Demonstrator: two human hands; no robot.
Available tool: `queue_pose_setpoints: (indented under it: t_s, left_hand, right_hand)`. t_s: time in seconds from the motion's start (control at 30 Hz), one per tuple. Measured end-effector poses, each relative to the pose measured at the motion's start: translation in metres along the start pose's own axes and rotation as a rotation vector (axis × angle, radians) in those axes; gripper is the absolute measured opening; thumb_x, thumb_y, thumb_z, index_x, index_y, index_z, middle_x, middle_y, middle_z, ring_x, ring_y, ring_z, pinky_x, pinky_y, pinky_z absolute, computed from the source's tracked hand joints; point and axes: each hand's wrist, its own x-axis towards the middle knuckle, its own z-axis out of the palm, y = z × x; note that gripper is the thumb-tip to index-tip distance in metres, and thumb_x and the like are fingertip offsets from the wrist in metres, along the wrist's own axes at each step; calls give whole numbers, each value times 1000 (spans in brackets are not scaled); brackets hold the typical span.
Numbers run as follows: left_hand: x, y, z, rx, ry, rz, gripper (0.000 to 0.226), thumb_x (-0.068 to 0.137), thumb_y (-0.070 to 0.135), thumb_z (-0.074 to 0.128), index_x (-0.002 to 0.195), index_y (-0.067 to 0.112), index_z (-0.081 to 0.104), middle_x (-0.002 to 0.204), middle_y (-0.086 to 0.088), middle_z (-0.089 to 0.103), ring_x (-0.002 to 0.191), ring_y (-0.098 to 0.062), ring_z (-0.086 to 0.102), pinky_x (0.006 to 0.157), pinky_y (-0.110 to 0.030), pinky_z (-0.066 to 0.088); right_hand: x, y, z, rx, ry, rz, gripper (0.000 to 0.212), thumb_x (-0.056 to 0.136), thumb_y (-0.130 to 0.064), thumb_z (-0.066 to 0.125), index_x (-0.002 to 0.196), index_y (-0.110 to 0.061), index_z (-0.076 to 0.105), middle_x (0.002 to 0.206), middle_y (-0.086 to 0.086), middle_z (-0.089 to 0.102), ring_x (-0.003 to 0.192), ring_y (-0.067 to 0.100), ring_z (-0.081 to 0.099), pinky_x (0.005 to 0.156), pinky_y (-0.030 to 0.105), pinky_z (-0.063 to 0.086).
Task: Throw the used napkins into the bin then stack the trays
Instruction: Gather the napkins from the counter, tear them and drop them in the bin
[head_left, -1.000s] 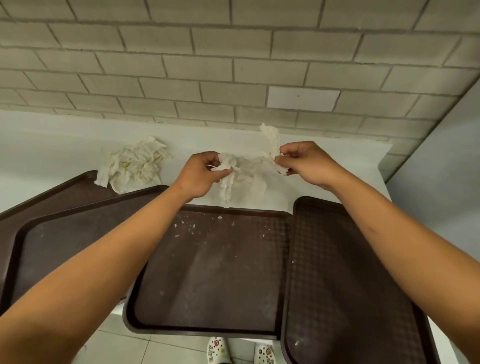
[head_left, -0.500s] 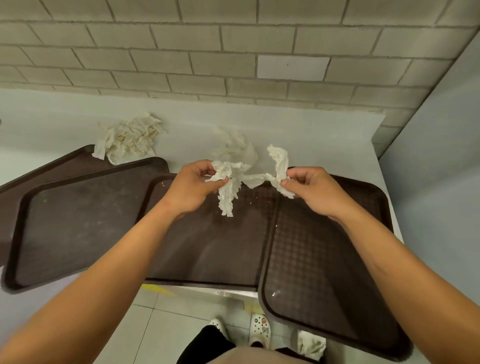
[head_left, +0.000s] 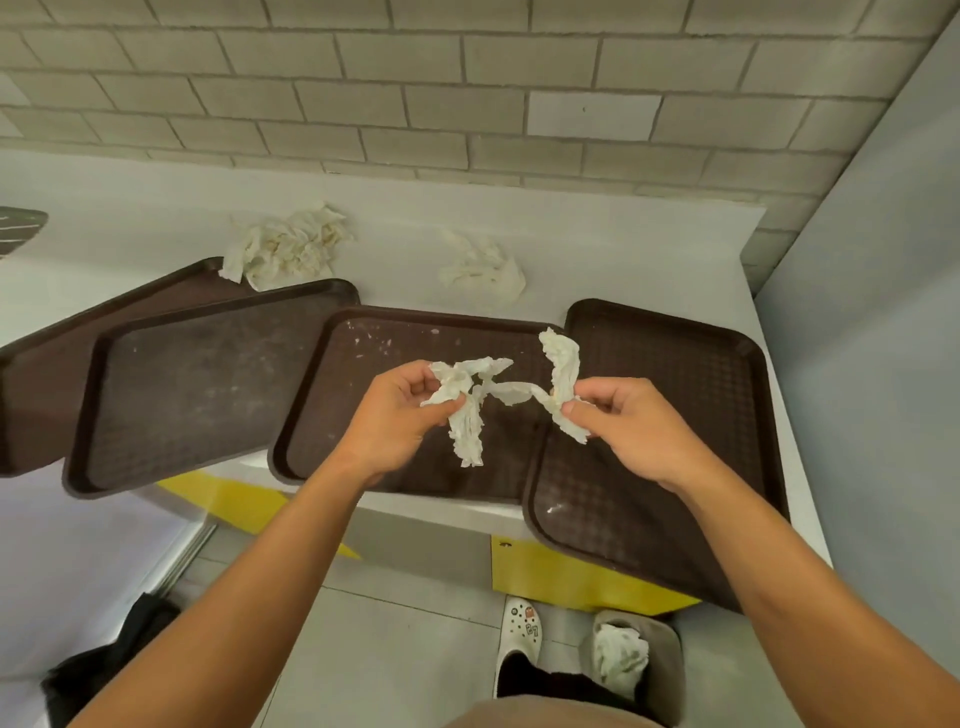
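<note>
Fingers of the left hand and right hand pinch opposite ends of a torn napkin above the middle tray; beyond that tray two crumpled napkins lie on the counter.

We observe the left hand and right hand pinching one torn napkin above four brown trays. Two crumpled napkins lie on the counter; the bin holds another.
</note>
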Motion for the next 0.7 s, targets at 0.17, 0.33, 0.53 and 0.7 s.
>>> queue_pose_setpoints:
  t_s: [0.17,0.33,0.53,0.7]
  left_hand:
    - [-52,-9,5,-17,3,2,20,87,0,72,95,-12,59,91,-12,73,88,-21,70,85,-45,56]
    - [-111,-24,9,-18,12,2,17,86,-3,71,96,-12,60,88,-2,73,84,-13,67,76,-28,56]
    - [-172,-48,22,-78,32,-77,16,85,-2,72,100,-4,65,98,-12,74,92,-19,69,90,-39,55]
    - [-205,-76,48,-89,29,-141,19,86,-6,69,105,-3,67,97,-11,75,87,-15,72,77,-26,57]
  right_hand:
    - [-52,4,28,29,17,-1,12,96,-26,66,97,-20,77,81,20,64,71,12,55,75,32,47]
    - [-111,7,55,84,5,6,21,98,-18,65,81,-27,75,67,-3,52,62,7,45,61,16,42]
    - [-165,34,78,80,-48,53,14,94,-33,67,94,-22,77,76,17,57,73,17,48,71,36,43]
    - [-193,66,94,94,-34,132,8,94,-25,71,90,-21,76,75,-1,56,70,10,47,68,28,42]
